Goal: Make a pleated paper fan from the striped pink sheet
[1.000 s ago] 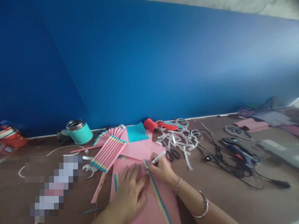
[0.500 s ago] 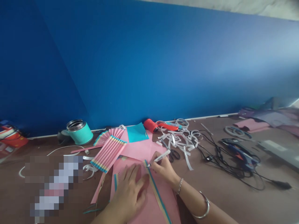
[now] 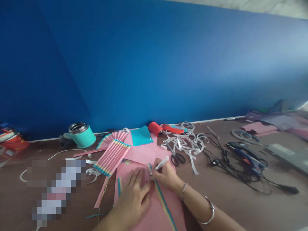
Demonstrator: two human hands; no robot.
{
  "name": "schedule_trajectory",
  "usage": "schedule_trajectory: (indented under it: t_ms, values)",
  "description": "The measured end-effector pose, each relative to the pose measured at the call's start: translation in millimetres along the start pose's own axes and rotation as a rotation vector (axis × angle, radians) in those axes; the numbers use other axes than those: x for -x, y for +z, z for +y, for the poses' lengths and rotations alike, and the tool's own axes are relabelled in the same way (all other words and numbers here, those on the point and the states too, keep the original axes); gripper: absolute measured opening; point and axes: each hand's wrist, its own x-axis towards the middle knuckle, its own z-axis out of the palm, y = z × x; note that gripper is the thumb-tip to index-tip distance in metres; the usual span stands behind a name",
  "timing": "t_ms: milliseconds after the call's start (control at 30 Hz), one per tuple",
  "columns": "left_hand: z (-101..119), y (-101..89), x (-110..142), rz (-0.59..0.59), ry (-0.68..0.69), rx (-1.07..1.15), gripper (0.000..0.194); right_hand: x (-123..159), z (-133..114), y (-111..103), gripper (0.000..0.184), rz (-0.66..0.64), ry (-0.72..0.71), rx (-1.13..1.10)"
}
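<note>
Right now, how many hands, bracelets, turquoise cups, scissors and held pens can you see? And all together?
Left hand plus right hand: 2
Chain bracelet plus bangle bracelet: 2
Turquoise cup: 1
Scissors: 1 pair
Held pen: 1
Total: 7

Flat pink paper sheet (image 3: 154,213) with stripes of teal and cream, slim white pen (image 3: 161,163), pleated pink paper rectangle (image 3: 112,158) having teal and cream ends
</note>
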Motion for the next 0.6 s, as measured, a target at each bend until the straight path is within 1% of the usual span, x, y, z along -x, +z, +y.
schedule_trajectory:
  t_ms: [200,367,467,600]
  values:
    - [0.0,-0.5,-0.1,0.020,0.013,-0.009,0.046,-0.4,-0.2,-1.2,0.011,0.003,0.046,-0.148]
    - [0.4,-1.3,-0.6,0.016,0.011,-0.013,0.045,-1.5,-1.7,-0.7,0.013,0.025,0.016,-0.026]
    - [0.0,-1.3,-0.5,0.011,0.009,-0.021,0.045,-1.6,-1.4,-0.2,0.014,0.033,0.008,0.010]
    - [-1.9,0.5,0.7,0.039,0.020,-0.016,0.046,-0.4,-1.4,-1.9,0.010,0.022,0.043,-0.137]
